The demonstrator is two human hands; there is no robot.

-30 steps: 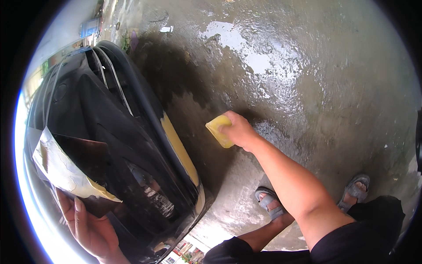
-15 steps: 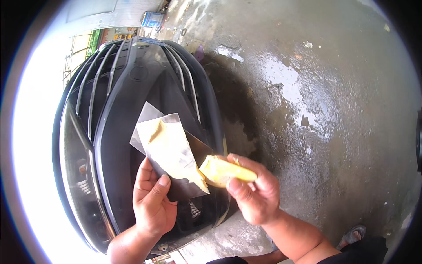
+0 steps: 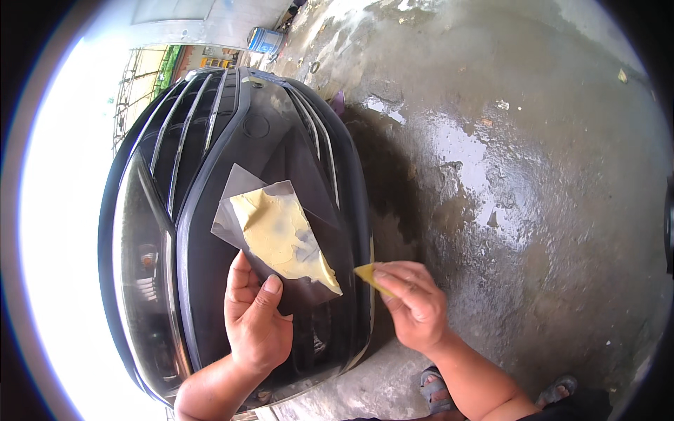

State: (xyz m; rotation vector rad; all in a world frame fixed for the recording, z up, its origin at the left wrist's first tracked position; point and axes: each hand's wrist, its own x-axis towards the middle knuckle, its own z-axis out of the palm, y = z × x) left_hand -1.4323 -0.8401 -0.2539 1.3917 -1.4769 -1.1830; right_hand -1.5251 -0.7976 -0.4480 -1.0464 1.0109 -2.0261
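Observation:
My left hand (image 3: 258, 319) grips the lower edge of a thin, flat mixing sheet (image 3: 226, 223), thumb on top and fingers underneath. Spread over the sheet is a smooth layer of pale yellow putty (image 3: 281, 228), thinning to grey patches and a pointed tip at its lower right. To the right, and apart from the sheet, my right hand (image 3: 419, 312) pinches a small yellow putty spreader (image 3: 366, 274), seen nearly edge-on. Behind the sheet is the dark grey front bumper (image 3: 210, 281) of a car.
Chrome-edged grille slats (image 3: 184, 130) and a long headlight (image 3: 144, 281) lie along the car's left side. A blue bucket (image 3: 265, 40) stands far off, top centre. Wet concrete floor (image 3: 547, 210) spreads to the right. Sandaled feet (image 3: 435, 389) show at the bottom.
My right hand has drawn the spreader off the putty's lower tip, slightly right, and turned it more edge-on. The sheet stays in my left hand; the car appears shifted right in view.

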